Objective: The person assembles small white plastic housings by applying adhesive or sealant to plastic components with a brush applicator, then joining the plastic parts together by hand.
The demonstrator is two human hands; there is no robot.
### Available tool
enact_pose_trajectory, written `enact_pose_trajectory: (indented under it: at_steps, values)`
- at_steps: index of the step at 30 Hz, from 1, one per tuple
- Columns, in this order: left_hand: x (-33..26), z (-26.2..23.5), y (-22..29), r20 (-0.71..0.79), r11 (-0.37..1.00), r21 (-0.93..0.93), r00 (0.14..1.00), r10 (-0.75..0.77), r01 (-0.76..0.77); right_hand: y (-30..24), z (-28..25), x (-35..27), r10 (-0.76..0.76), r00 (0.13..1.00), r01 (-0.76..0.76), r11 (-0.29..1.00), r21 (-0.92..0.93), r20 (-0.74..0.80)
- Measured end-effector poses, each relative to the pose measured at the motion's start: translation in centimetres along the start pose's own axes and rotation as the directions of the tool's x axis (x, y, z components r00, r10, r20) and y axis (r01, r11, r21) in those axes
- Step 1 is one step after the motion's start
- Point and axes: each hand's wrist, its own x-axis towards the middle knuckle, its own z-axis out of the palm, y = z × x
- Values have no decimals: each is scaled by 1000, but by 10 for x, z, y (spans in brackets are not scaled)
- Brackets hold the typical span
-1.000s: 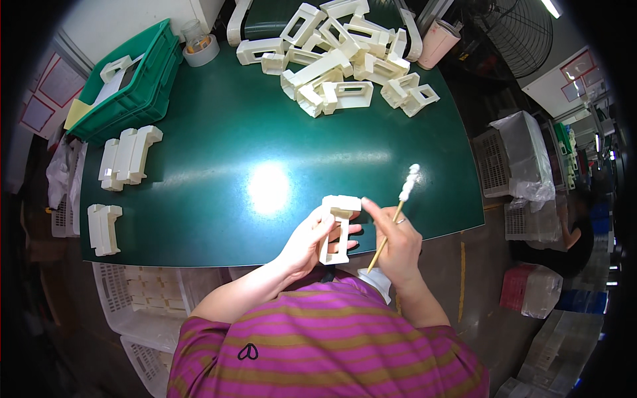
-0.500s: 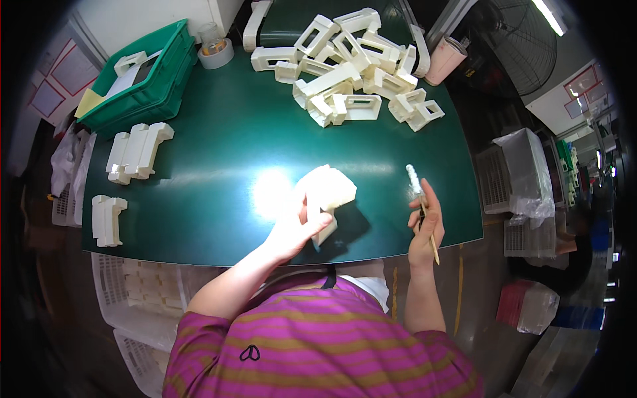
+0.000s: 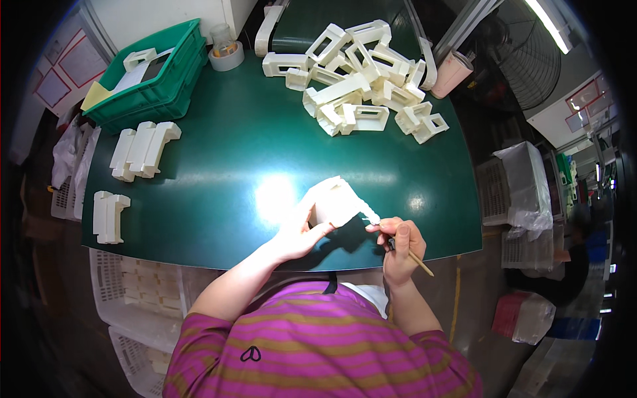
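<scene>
My left hand (image 3: pixel 300 233) grips a cream-white plastic part (image 3: pixel 335 201) above the near middle of the table, fingers behind it and thumb on its near side. The part looks blocky, and its left side is partly hidden by the hand. In my closed right hand (image 3: pixel 402 251) is a wooden-handled stick (image 3: pixel 421 264) with a white, lumpy tip (image 3: pixel 369 213). That tip reaches the right edge of the part and appears to touch it. Something small and dark shows between the right fingers, too small to name.
Similar white parts (image 3: pixel 367 119) lie heaped at the back of the green table (image 3: pixel 225 152). Several more (image 3: pixel 144 151) stand in rows at the left. Green bins (image 3: pixel 179 89) and a tape roll (image 3: pixel 226 60) are at the back left. Plastic crates (image 3: pixel 109 278) sit below the table edge.
My right hand has moved left, bringing the stick's white tip from open space to the part's right edge. My left hand has turned the part slightly and shifted it a little right.
</scene>
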Motion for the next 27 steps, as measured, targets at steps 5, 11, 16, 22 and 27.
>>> enact_pose_trajectory:
  at_steps: [5, 11, 16, 22, 27]
  values:
    - [-3, 2, -3, -37, 974, -221, 997, -60, 50, 5, 14, -12, -140, 986, 140, 990, 0, 92]
    - [-2, -3, 3, 32, 970, -218, 994, -104, 108, 11, -4, 15, 77, 996, -72, 992, 105, -47]
    - [-8, -2, 0, 151, 913, -370, 981, -122, 170, 15, -3, 35, 289, 956, -232, 856, 462, -57]
    - [-9, -4, 3, 227, 871, -421, 959, -169, 253, 18, -10, 28, 612, 789, -452, 638, 624, -54]
    - [-5, 0, 13, 181, 961, -274, 983, 8, 43, 18, -25, 23, 484, 858, -477, 623, 620, 173]
